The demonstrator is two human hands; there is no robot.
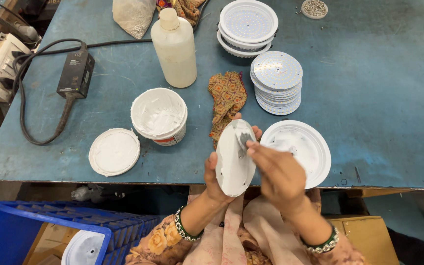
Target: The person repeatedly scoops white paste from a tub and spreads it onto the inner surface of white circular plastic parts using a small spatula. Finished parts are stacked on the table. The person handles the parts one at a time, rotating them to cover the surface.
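Our left hand (217, 179) grips a round white disc (234, 159) on edge over the table's near edge (123, 177) | right hand (278, 174), fingers pinched narrow, touches its grey patch | white lamp housing (310, 147) just beside | open paste tub (159, 115) left | bare blue tabletop far right.

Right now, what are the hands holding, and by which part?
The left hand grips a round white disc by its lower left edge. The right hand holds nothing; its fingertips touch the disc's face.
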